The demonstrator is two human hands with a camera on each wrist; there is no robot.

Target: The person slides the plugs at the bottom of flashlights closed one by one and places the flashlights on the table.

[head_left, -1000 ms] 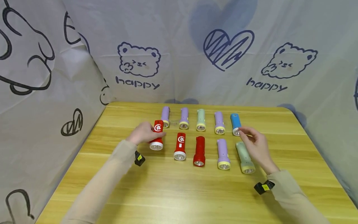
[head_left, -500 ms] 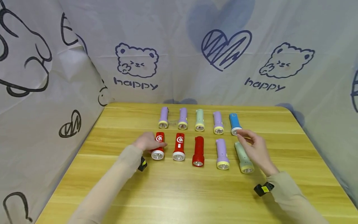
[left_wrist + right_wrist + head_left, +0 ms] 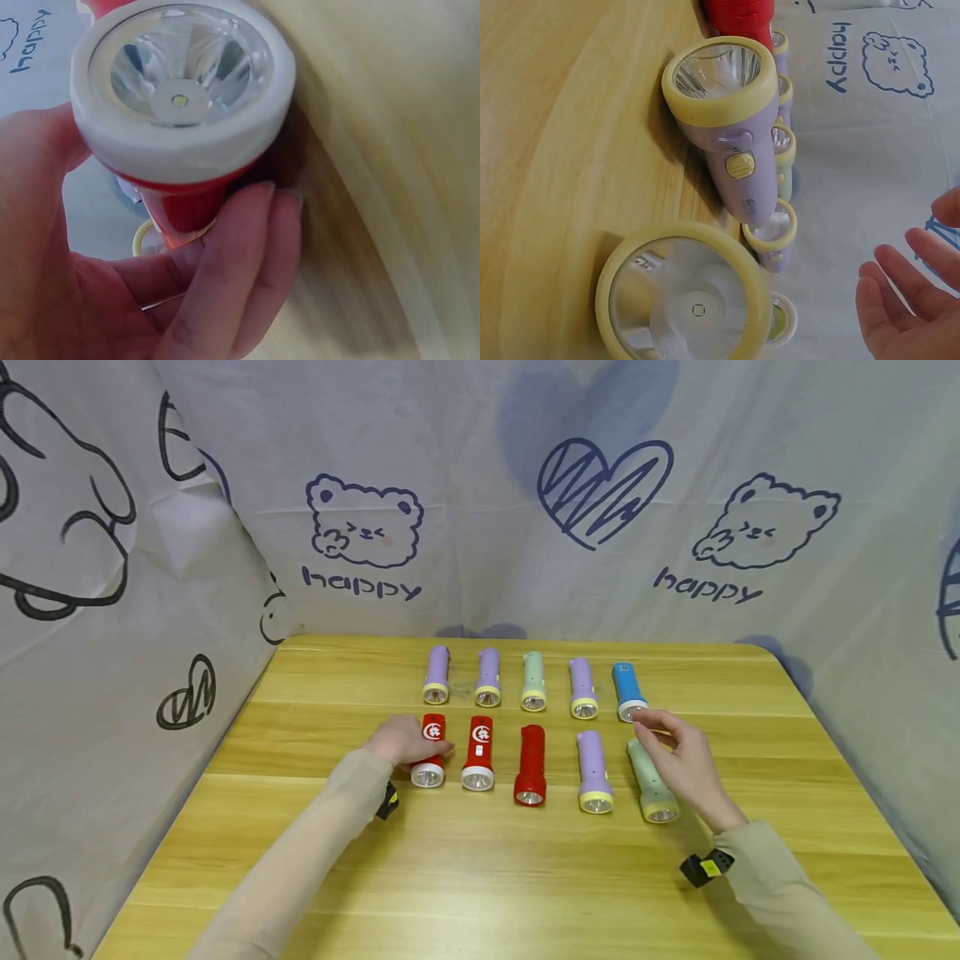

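Observation:
My left hand (image 3: 397, 741) grips a red flashlight (image 3: 430, 760) with a white head at the left end of the front row. In the left wrist view the fingers (image 3: 232, 255) curl around its body just behind the white rim (image 3: 187, 150). My right hand (image 3: 688, 768) hovers with loosely bent fingers and holds nothing. It is nearest to a pale green flashlight (image 3: 651, 789) at the front row's right end and a blue flashlight (image 3: 626, 683) behind. In the right wrist view the right hand (image 3: 915, 307) is apart from the flashlights.
Between the hands lie another red-and-white flashlight (image 3: 478, 760), an all-red one (image 3: 531, 760) and a purple one (image 3: 593, 760). The back row holds several more, including a green one (image 3: 533, 677). A wooden table (image 3: 480, 885) bears them all; a printed cloth (image 3: 480, 552) hangs behind.
The left hand has brought the red flashlight down and toward the person, from in front of the back row into line with the front row. The right hand has hardly moved.

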